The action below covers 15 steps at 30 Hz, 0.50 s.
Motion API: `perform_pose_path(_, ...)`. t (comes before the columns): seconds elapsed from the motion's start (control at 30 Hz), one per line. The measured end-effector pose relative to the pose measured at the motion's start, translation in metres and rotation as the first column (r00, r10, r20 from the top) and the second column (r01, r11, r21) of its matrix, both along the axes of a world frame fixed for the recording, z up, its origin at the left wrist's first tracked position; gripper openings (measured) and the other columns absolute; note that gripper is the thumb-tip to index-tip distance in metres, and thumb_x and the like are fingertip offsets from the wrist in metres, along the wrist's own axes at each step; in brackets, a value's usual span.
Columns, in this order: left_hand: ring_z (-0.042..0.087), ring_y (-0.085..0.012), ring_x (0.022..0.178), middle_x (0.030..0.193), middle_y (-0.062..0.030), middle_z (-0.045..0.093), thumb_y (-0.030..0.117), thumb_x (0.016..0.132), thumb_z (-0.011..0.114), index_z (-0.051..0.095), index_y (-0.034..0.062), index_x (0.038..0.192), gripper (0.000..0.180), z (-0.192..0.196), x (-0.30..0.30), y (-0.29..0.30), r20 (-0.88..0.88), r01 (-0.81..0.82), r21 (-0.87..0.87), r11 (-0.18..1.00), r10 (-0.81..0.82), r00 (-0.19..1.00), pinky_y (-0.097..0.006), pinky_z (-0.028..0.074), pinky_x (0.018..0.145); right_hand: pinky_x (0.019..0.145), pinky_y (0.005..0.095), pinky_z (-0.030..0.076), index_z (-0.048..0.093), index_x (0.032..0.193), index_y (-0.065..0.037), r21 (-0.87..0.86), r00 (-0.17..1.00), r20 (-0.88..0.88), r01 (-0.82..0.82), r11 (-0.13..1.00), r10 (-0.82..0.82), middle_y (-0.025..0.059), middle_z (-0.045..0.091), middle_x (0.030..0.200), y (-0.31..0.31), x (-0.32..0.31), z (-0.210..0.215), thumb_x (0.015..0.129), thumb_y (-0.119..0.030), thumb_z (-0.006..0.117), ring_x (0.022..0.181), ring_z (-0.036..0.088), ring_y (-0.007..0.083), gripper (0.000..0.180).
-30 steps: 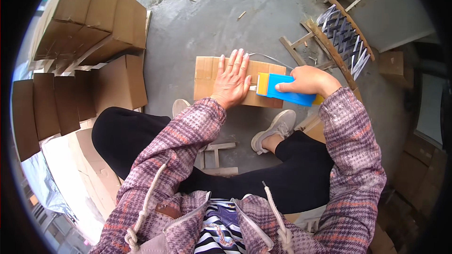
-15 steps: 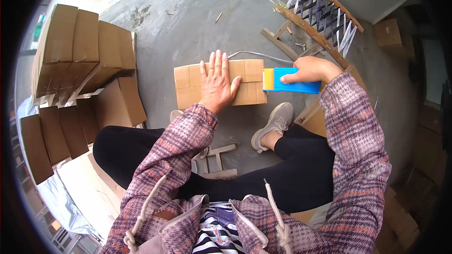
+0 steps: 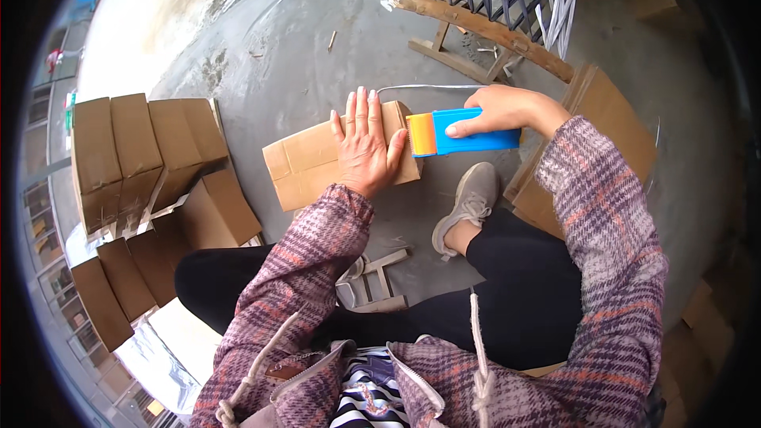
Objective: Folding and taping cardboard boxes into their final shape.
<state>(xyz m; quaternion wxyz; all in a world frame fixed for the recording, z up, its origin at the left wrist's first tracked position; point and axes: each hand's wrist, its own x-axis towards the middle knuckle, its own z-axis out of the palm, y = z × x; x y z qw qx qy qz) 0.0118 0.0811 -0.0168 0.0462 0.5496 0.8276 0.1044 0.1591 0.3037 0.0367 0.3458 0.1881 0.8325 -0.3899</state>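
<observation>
A closed brown cardboard box (image 3: 303, 160) lies in front of me on the grey floor, turned at a slant. My left hand (image 3: 366, 147) presses flat on its top toward the right end, fingers stretched out. In my right hand (image 3: 501, 111) is a blue tape dispenser (image 3: 483, 133) with an orange-yellow front end, held from above with the thumb along its near side. That front end meets the box's right end or stops very close to it. The underside of the dispenser and any tape there are hidden.
Several open brown boxes (image 3: 131, 158) are stacked at my left. Flattened cardboard (image 3: 610, 147) lies at my right. A wooden-framed seat with woven straps (image 3: 507, 0) stands at the far right. My shoe (image 3: 468, 202) and a small wooden frame (image 3: 382, 273) are near the box.
The box has turned, its left end swinging nearer me. The dispenser has moved left along with the box's right end. The view has shifted, so surroundings appear displaced.
</observation>
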Motion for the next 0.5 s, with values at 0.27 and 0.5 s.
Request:
perform_pose_path(0.27, 0.018, -0.0320, 0.141, 0.149, -0.0197, 0.026, 0.050, 0.090, 0.044, 0.029, -0.0010, 0.142, 0.074, -0.004, -0.003, 0.000, -0.050, 0.002, -0.032, 0.999, -0.004, 0.999, -0.055, 0.006, 0.111, 0.066, 0.0402, 0.047, 0.065, 0.085, -0.001, 0.027, 0.997, -0.066, 0.047, 0.999, -0.046, 0.0172, 0.063, 0.079, 0.030, 0.046, -0.020, 0.074, -0.072, 0.055, 0.076, 0.062, 0.0283, 0.073)
perform_pose_path(0.5, 0.019, -0.0309, 0.141, 0.149, -0.0183, 0.026, 0.048, 0.090, 0.045, 0.029, 0.0001, 0.142, 0.073, -0.006, 0.000, 0.002, -0.040, -0.002, -0.029, 1.000, 0.001, 0.999, -0.055, 0.007, 0.112, 0.071, 0.0400, 0.050, 0.067, 0.095, 0.000, 0.018, 0.996, -0.039, 0.080, 0.997, -0.079, 0.0178, 0.065, 0.089, 0.033, 0.047, -0.033, 0.070, -0.077, 0.055, 0.084, 0.064, 0.0284, 0.082)
